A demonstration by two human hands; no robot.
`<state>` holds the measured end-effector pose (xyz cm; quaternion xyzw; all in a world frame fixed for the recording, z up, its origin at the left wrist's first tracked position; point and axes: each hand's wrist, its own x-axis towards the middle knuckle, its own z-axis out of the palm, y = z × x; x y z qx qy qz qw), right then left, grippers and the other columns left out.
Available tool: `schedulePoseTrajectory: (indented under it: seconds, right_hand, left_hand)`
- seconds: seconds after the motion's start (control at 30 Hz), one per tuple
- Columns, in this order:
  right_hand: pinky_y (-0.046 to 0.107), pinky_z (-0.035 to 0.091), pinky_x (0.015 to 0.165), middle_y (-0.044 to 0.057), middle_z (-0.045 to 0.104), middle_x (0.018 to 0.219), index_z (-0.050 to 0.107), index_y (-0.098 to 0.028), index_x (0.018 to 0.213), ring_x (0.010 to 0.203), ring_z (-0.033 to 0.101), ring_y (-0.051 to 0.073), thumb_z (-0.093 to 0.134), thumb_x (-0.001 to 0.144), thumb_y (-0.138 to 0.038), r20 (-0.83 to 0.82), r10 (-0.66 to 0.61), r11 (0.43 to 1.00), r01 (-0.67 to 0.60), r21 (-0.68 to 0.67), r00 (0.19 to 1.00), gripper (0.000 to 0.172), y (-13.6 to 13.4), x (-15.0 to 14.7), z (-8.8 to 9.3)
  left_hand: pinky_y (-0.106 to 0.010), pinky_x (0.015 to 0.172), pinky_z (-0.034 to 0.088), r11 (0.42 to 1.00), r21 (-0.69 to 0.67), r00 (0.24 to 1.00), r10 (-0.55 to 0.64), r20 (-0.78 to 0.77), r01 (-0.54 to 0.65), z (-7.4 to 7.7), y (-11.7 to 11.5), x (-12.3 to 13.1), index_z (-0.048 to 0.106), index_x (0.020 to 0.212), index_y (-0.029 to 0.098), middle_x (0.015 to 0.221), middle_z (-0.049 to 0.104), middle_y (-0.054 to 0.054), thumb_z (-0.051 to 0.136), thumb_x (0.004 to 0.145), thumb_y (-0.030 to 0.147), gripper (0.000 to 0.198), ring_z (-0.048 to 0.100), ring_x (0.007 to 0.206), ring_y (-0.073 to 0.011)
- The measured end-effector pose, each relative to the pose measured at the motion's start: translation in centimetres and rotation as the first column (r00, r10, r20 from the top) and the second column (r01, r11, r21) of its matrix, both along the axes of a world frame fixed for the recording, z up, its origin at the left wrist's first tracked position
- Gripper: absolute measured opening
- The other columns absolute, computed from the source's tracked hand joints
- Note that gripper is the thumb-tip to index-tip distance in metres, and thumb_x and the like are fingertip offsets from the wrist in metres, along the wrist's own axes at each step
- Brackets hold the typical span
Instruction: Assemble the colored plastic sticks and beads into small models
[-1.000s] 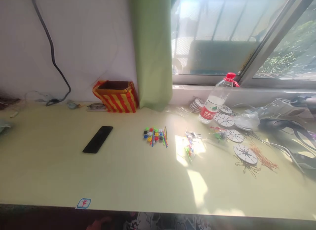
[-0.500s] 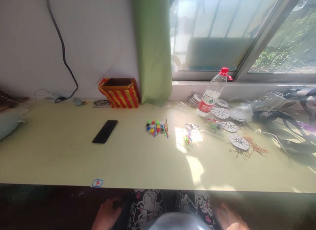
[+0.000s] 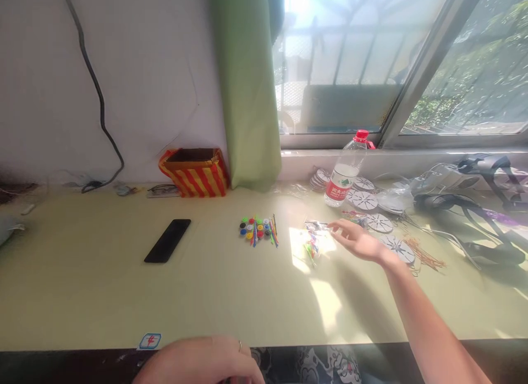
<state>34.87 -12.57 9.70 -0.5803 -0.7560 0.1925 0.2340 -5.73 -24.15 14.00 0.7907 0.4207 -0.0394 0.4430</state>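
My right hand [image 3: 358, 240] reaches over the pale yellow table [image 3: 206, 296], fingers spread and open, its fingertips just right of a small clear plastic bag of coloured parts [image 3: 314, 238] lying in a sun patch. It holds nothing. My left hand [image 3: 202, 362] rests at the table's near edge, a ring on one finger, fingers curled downward out of sight. A cluster of coloured buttons and sticks [image 3: 258, 230] lies in the middle of the table, left of the bag.
A black phone [image 3: 167, 240] lies to the left. A red-and-yellow striped box [image 3: 193, 171] stands by the wall beside a green curtain [image 3: 245, 87]. A water bottle [image 3: 345, 169], white discs [image 3: 377, 221], orange strings [image 3: 429, 256] and black straps [image 3: 474, 208] crowd the right.
Both hands have come up from my lap. The right hand now stretches out over the table to the plastic bag; the left has risen to the table's near edge.
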Motion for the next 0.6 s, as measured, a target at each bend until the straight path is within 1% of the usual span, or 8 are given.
schedulePoseTrajectory:
  seconds: [0.03,0.07,0.13,0.2,0.27,0.33,0.43,0.6]
  right_hand:
    - [0.028,0.055,0.074,0.013,0.071,0.105,0.071,-0.015,0.114,0.086,0.069,0.021,0.051,0.099,-0.026,0.079,-0.086,0.996,0.087,-0.013,0.993,0.028,2.9,-0.4,-0.3]
    - [0.028,0.053,0.081,0.013,0.069,0.109,0.071,-0.013,0.116,0.094,0.068,0.021,0.054,0.097,-0.026,0.141,-0.111,0.99,0.122,-0.068,0.984,0.029,5.4,-0.8,-0.6]
    - [0.026,0.049,0.084,0.014,0.067,0.114,0.074,-0.012,0.11,0.1,0.065,0.022,0.057,0.096,-0.028,0.224,-0.063,0.957,0.122,-0.264,0.973,0.027,8.8,-1.6,-1.3]
    - [0.023,0.047,0.073,0.012,0.07,0.104,0.075,-0.013,0.1,0.086,0.066,0.018,0.062,0.092,-0.026,0.241,-0.042,0.93,0.126,-0.344,0.97,0.021,10.5,-2.1,-1.7]
    - [0.023,0.044,0.064,0.008,0.073,0.091,0.075,-0.013,0.094,0.072,0.064,0.015,0.064,0.089,-0.024,0.239,-0.034,0.909,0.129,-0.395,0.97,0.016,11.3,-2.5,-2.0]
    - [0.023,0.041,0.059,0.006,0.073,0.081,0.075,-0.014,0.091,0.065,0.062,0.014,0.066,0.086,-0.021,0.232,-0.026,0.891,0.128,-0.435,0.972,0.013,11.7,-2.6,-2.1]
    - [0.024,0.039,0.056,0.005,0.072,0.075,0.074,-0.014,0.088,0.062,0.059,0.014,0.068,0.078,-0.014,0.218,-0.025,0.875,0.127,-0.468,0.976,0.011,12.4,-2.7,-2.0]
    - [0.022,0.038,0.058,0.004,0.071,0.083,0.066,-0.017,0.091,0.069,0.058,0.014,0.059,0.085,-0.016,0.16,-0.04,0.891,0.107,-0.441,0.986,0.008,13.0,-2.6,-0.8]
  left_hand:
    - [-0.031,0.089,0.057,0.997,0.065,0.999,-0.034,-0.003,0.034,1.5,1.8,0.6,0.077,0.114,0.041,0.11,0.078,0.002,0.069,0.086,0.043,0.029,0.073,0.101,-0.0247]
    - [-0.031,0.096,0.054,0.987,0.156,0.999,-0.044,0.001,0.043,2.9,3.7,1.2,0.075,0.121,0.039,0.119,0.076,0.001,0.065,0.09,0.041,0.032,0.071,0.11,-0.0247]
    - [-0.032,0.1,0.052,0.93,0.366,0.998,-0.053,0.04,0.035,5.1,7.7,2.2,0.073,0.126,0.03,0.126,0.073,-0.003,0.059,0.096,0.039,0.034,0.067,0.118,-0.0252]
    - [-0.03,0.09,0.055,0.86,0.511,0.996,-0.058,0.067,0.016,6.5,11.7,2.9,0.073,0.125,0.025,0.121,0.075,-0.007,0.059,0.097,0.04,0.035,0.07,0.109,-0.025]
    - [-0.026,0.074,0.055,0.836,0.547,0.997,-0.072,0.035,0.041,7.2,15.1,3.3,0.073,0.123,0.025,0.107,0.078,-0.005,0.055,0.099,0.042,0.034,0.073,0.091,-0.0215]
    - [-0.023,0.065,0.053,0.819,0.573,1.0,-0.011,0.029,-0.007,7.4,17.8,3.3,0.071,0.126,0.022,0.102,0.077,-0.005,0.055,0.099,0.046,0.04,0.072,0.084,-0.0195]
    - [-0.022,0.063,0.052,0.827,0.557,0.996,0.088,0.018,-0.083,7.0,20.5,2.9,0.068,0.132,0.019,0.098,0.077,-0.006,0.055,0.098,0.051,0.049,0.072,0.08,-0.0186]
    - [-0.024,0.071,0.054,0.882,0.457,0.992,0.073,0.103,-0.112,5.1,22.9,2.4,0.067,0.133,0.022,0.103,0.076,-0.005,0.053,0.097,0.056,0.051,0.073,0.088,-0.0201]
